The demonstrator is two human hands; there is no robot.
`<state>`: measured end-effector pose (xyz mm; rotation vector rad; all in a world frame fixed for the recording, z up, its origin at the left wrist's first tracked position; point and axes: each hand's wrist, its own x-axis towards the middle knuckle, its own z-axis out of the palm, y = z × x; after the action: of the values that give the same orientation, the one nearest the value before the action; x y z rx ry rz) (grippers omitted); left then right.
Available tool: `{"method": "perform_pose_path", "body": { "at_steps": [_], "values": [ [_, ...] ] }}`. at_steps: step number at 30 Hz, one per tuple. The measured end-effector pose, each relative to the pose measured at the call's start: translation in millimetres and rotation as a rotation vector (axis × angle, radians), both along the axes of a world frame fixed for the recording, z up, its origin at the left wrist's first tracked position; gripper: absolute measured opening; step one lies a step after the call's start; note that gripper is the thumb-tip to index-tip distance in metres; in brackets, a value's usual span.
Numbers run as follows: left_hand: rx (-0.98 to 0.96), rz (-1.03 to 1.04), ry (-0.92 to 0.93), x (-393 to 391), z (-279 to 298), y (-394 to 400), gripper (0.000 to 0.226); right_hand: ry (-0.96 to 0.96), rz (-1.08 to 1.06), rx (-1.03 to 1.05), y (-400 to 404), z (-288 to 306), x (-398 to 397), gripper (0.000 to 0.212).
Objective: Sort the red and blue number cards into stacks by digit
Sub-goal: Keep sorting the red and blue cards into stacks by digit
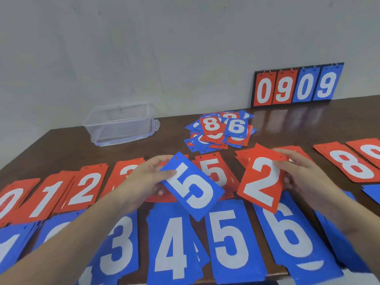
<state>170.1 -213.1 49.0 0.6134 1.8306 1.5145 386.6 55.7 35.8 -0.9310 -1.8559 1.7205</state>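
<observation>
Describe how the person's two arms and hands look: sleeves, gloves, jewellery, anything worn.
Both forearms are bare as far as the frame shows, with no sleeve in view. The left hand and right hand wear no gloves. No watch, bracelet or ring shows on either wrist or on the visible fingers.

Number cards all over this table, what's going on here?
A person is sorting them by digit. The left hand holds a blue 5 card, the right hand a red 2 card. Sorted red and blue rows lie below; an unsorted pile waits behind.
</observation>
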Motion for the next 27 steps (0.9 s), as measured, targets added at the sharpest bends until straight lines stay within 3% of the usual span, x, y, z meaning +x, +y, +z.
{"method": "perform_pose_path", "body": {
  "at_steps": [4,13,18,27],
  "values": [
    [-0.11,-0.175,0.066,22.9,-2.7,22.6,0.028,0.002,-0.023,0.038,5.8,1.8,15.5,0.022],
    [-0.315,-0.454,0.4,53.9,-14.6,60.7,0.042,-0.054,-0.041,0.091,18.4,-0.7,40.9,0.021],
    [-0.47,-0.464,0.85,48.8,-24.3,65.3,0.055,-0.05,-0.029,0.096,15.0,-1.2,36.5,0.021],
    [-0.218,-0.155,0.721,19.7,-24.0,14.5,0.023,0.007,0.079,0.062,-7.2,9.6,-26.0,0.021]
  ]
}}
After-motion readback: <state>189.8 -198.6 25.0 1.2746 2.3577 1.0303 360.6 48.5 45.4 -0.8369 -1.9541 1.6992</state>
